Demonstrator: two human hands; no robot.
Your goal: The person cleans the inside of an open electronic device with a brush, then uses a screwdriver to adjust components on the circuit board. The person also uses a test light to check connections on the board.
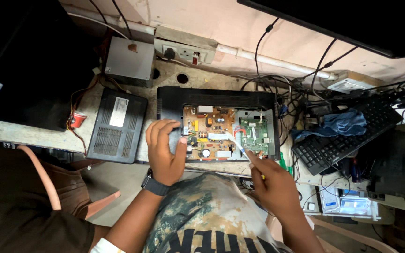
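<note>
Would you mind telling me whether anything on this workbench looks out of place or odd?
A crumpled blue cloth lies on the black keyboard, covering its keys. The black device under both hands has its cover off, baring a tan circuit board and a green one.

one head-worn camera looks steeply down, close over the cluttered workbench (165,75).

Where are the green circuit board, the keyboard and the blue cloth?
green circuit board (254,136), head view, on the middle of the board.
keyboard (333,147), head view, on the bare keys below the cloth.
blue cloth (341,122), head view, on the middle of the crumpled cloth.
</note>
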